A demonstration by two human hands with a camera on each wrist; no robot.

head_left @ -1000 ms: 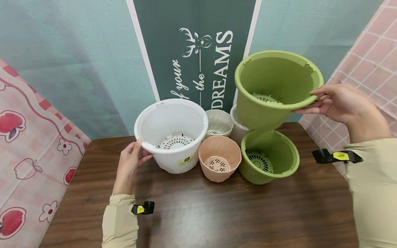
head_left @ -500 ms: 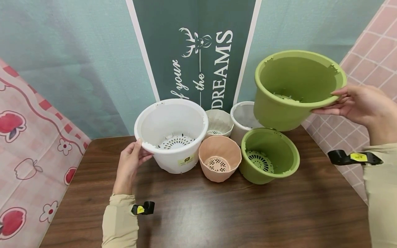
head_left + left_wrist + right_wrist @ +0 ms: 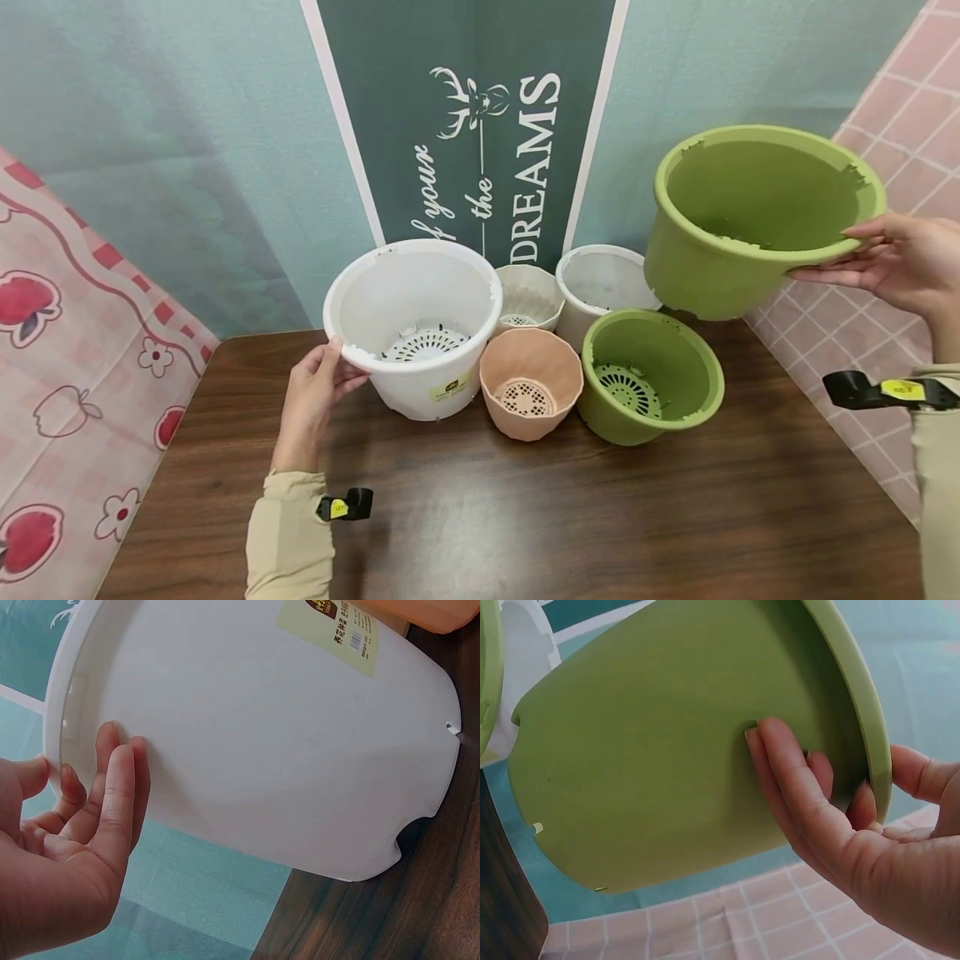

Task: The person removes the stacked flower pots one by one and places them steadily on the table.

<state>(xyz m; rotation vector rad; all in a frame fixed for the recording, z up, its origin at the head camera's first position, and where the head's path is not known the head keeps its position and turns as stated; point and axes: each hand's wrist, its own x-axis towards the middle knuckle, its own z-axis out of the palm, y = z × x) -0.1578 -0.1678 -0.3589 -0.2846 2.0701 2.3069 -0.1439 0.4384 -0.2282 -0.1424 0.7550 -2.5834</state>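
Observation:
My right hand [image 3: 892, 258] grips the rim of a large green flowerpot [image 3: 720, 279], thumb on top and fingers beneath, holding it in the air at the right. In the right wrist view the fingers [image 3: 802, 780] lie along its outer wall. My left hand [image 3: 315, 379] pinches the near-left rim of a large white flowerpot [image 3: 427, 387], which stands on the table with a yellowish label on its side. From the left wrist view, its thumb is on the rim and several fingers [image 3: 116, 799] touch the wall below.
A smaller green pot [image 3: 690, 358], a peach pot [image 3: 528, 358], a cream pot [image 3: 528, 292] and another white pot [image 3: 607, 275] stand close together right of the large white one. The wooden table [image 3: 525, 517] meets a patterned cloth at left and pink tile pattern at right.
The right hand has carried the large green pot rightward, away from above the smaller green one, uncovering the white pot behind. The left hand and its pot stay where they were.

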